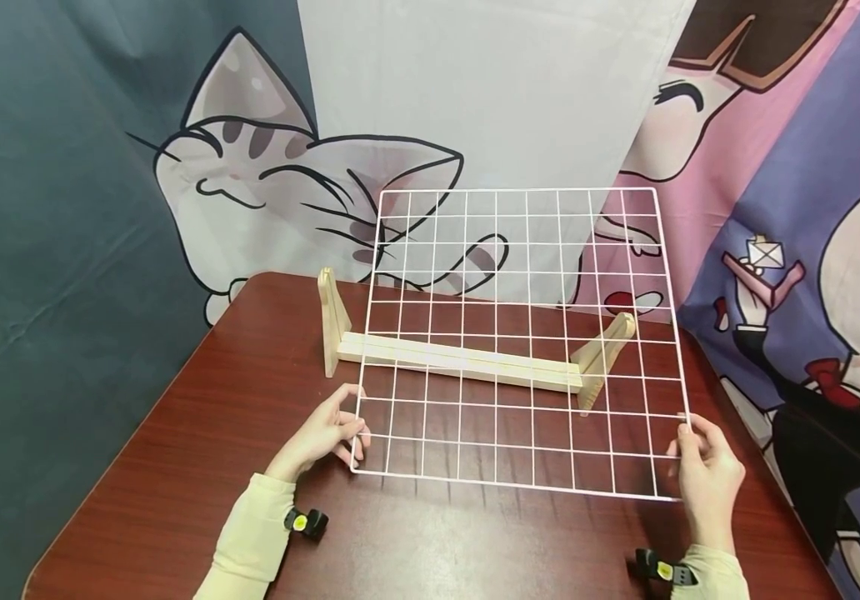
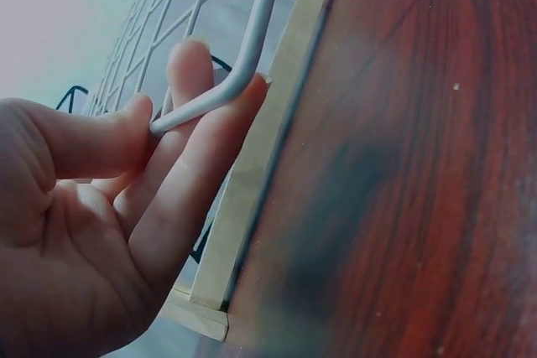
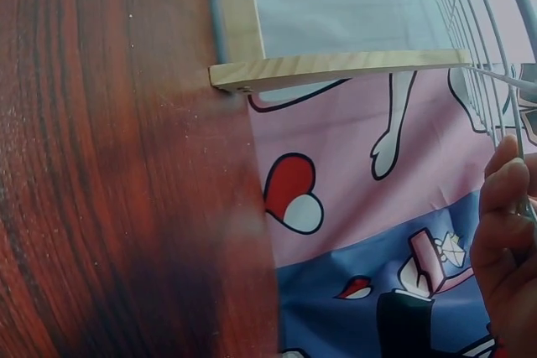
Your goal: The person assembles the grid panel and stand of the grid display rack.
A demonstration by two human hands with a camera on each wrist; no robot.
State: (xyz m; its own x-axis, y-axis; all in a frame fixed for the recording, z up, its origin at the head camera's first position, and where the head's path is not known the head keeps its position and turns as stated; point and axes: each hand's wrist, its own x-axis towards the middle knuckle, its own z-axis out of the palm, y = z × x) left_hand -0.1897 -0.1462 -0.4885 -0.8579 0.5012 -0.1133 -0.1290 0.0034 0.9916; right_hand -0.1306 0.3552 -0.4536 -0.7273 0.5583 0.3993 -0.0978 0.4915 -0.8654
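A white wire grid panel (image 1: 478,446) is held up, tilted, over the table between both hands. My left hand (image 1: 325,433) pinches its lower left side near the corner; in the left wrist view the thumb presses the wire while the fingers (image 2: 197,165) lie behind the rounded corner. On the lower right edge, my right hand (image 1: 707,475) grips the side wire, and its curled fingers (image 3: 503,190) show at the edge of the right wrist view. Behind the grid stands a pale wooden stand (image 1: 460,360) with an upright at each end, partly seen through the wires.
The reddish-brown wooden table (image 1: 197,433) has its back edge against a printed cloth backdrop (image 1: 505,83) with cartoon figures. Small black wrist cameras sit on both sleeves (image 1: 253,525).
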